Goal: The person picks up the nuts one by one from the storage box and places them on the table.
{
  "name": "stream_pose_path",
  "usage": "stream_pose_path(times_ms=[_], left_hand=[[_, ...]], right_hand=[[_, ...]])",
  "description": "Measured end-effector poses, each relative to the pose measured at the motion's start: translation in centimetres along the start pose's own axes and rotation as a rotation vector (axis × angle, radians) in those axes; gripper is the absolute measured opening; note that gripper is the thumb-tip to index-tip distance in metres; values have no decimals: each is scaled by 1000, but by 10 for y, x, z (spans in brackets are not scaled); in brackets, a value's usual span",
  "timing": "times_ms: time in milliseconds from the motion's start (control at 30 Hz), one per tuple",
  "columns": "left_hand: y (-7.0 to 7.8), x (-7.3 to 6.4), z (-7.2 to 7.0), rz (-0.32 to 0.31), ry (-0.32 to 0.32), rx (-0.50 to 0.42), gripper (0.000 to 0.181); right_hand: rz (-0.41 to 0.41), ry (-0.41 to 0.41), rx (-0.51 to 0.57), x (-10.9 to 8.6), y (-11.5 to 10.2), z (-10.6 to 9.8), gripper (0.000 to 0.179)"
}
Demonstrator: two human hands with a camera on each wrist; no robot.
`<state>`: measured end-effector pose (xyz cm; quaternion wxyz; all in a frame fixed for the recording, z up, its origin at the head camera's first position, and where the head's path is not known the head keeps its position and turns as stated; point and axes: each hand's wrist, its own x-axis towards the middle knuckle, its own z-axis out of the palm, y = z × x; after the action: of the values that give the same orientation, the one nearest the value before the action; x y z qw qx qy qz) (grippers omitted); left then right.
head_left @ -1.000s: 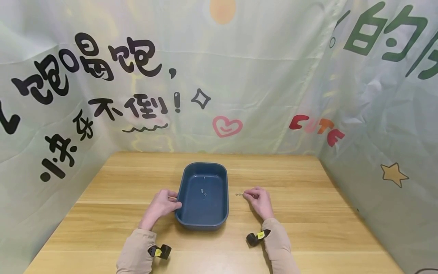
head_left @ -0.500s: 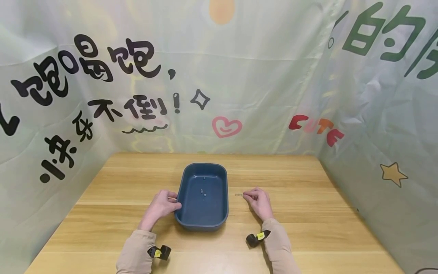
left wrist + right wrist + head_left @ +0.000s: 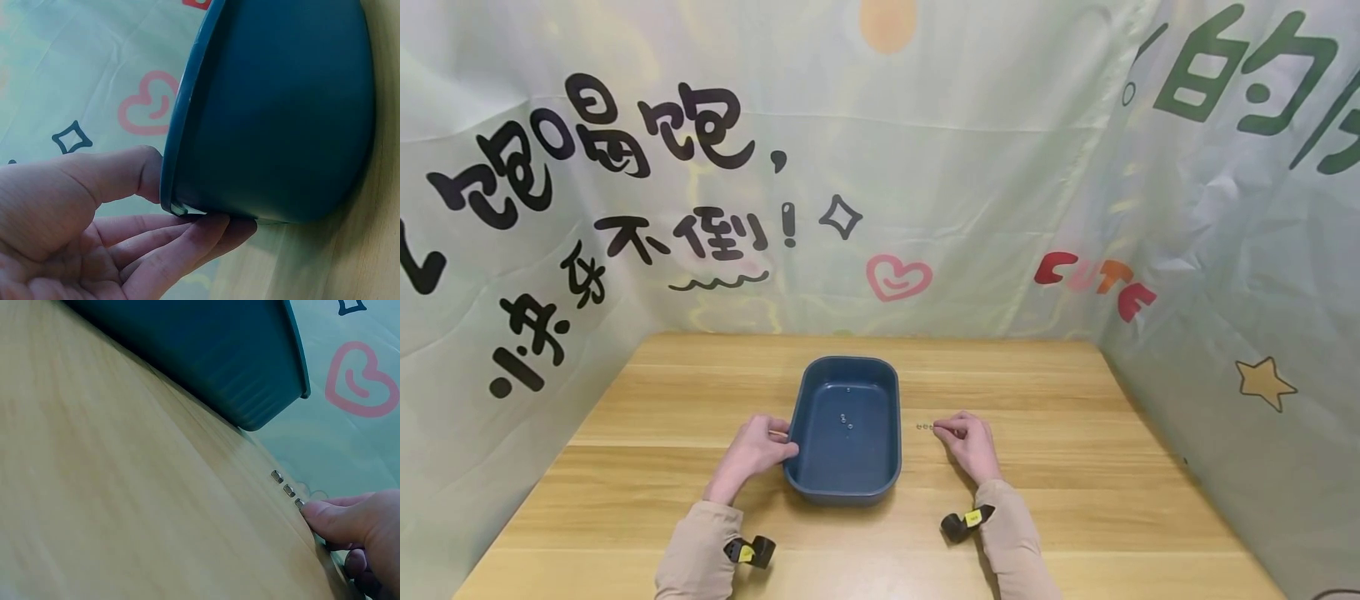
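Left-hand grip (image 3: 756,446) is clamped on a basin's rim, thumb over the inside and fingers against the outer wall; right-hand grip (image 3: 972,442) has thumb and forefinger together on a tiny piece of metal at the end of a short row.

Largest of all, pale green fabric walls (image 3: 970,192) surround the scene, printed with black and green Chinese characters, a pink heart, an orange star and the word "CUTE". Before them spreads a light wood-grain counter (image 3: 662,400). Near its middle, between the two hands, sits the deep, dark blue rectangular basin (image 3: 842,467) with rounded corners.

Beige sleeves (image 3: 700,550) cover both forearms, each bearing a small black device (image 3: 760,552) with a yellow label.

Smallest are the silvery metal pieces. Three (image 3: 289,490) stand in a line on the counter, just beside the basin on the right-hand side, the last partly hidden by the fingertips. A few more specks (image 3: 843,418) lie scattered on the basin's floor.
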<state>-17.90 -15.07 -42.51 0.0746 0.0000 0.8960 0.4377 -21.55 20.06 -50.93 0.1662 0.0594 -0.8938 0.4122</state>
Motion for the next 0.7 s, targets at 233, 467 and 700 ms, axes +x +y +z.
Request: stream_pose_path(times_ms=[233, 467, 700], left_hand=[[2, -1, -1, 9, -1, -2, 46], [1, 0, 0, 10, 3, 6, 46], [0, 0, 0, 10, 5, 6, 45]], right_hand=[[-21, 2, 5, 0, 0, 0, 7], [-65, 13, -6, 0, 2, 0, 8], [-57, 6, -8, 1, 3, 0, 8]])
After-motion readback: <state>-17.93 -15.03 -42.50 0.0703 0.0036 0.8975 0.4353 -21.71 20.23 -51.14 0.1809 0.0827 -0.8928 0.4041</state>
